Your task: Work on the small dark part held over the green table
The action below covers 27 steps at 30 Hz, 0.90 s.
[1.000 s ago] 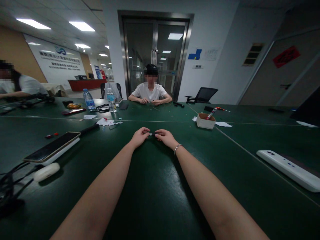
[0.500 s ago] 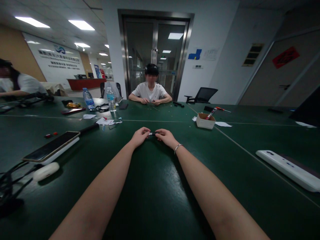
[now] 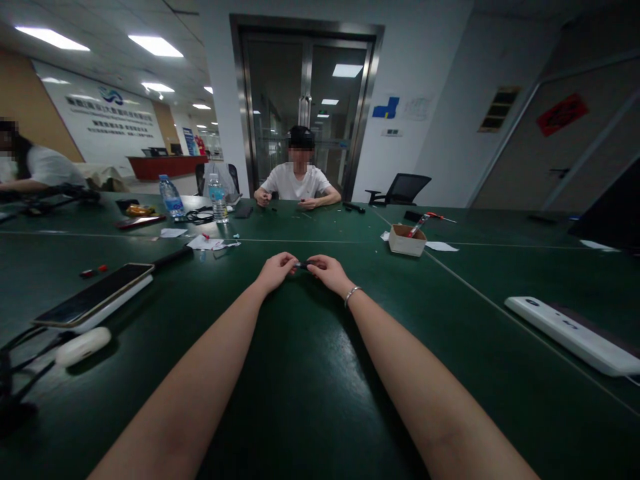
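A small dark object with a silvery part (image 3: 301,265) spans the gap between my hands, just above the green table (image 3: 300,373). It is too small to tell its kind. My left hand (image 3: 277,271) pinches its left, silvery end between thumb and fingers. On the other side, my right hand (image 3: 327,271) is closed on the black end, and a silver bracelet (image 3: 351,295) circles that wrist. The fingers hide much of the object.
To the left lie a phone (image 3: 95,293) on a white block, a white case (image 3: 83,347) and cables. Bottles (image 3: 218,199) and paper (image 3: 213,243) are farther back. A small box (image 3: 407,241) and a white device (image 3: 570,333) are on the right. A person (image 3: 299,177) sits opposite.
The silvery part shows less between my fingers now. The view has shifted slightly, so things appear a little farther left. The person opposite has moved their hands apart.
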Each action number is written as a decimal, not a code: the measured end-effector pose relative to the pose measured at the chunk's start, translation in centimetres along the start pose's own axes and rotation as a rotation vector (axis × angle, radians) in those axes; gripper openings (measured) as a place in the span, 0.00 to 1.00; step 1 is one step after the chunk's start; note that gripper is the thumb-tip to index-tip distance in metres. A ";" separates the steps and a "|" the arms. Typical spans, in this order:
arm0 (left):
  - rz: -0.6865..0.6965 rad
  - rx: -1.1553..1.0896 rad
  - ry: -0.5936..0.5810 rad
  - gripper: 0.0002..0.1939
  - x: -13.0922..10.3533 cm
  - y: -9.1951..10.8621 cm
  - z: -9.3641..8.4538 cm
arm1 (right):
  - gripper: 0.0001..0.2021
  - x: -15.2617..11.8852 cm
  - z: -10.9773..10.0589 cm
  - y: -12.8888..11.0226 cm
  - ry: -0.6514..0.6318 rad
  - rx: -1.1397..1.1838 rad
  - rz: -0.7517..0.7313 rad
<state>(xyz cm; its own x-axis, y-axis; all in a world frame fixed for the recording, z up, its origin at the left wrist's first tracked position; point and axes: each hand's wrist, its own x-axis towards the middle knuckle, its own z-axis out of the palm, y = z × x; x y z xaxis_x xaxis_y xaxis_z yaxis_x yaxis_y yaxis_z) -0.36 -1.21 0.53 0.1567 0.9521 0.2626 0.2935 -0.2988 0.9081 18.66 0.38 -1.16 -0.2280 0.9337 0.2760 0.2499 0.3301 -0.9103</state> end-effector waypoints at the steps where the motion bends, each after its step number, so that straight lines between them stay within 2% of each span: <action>1: -0.008 -0.001 -0.003 0.11 0.0 0.0 0.0 | 0.14 0.0 0.0 0.2 -0.001 -0.005 -0.002; 11: -0.021 0.026 -0.041 0.16 -0.2 -0.8 -0.1 | 0.13 -0.3 -0.4 -0.3 -0.036 -0.040 0.024; 18: 0.006 0.046 -0.051 0.14 -0.3 -0.5 0.0 | 0.11 -0.4 -0.4 -0.8 -0.044 -0.002 0.047; 24: -0.088 -0.101 0.064 0.17 0.1 -0.3 -0.2 | 0.12 -0.3 -0.6 -0.6 -0.001 0.207 0.098; 27: -0.099 -0.123 0.050 0.16 0.1 -0.1 -0.1 | 0.11 -0.1 -0.4 -0.3 -0.021 0.175 0.072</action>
<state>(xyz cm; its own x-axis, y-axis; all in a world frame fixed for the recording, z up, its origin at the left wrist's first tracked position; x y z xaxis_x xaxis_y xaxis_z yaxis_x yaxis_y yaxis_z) -0.45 -1.13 0.51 0.0849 0.9794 0.1833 0.1869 -0.1963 0.9626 18.96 0.23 -0.83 -0.2357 0.9503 0.2033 0.0996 0.2317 -0.9677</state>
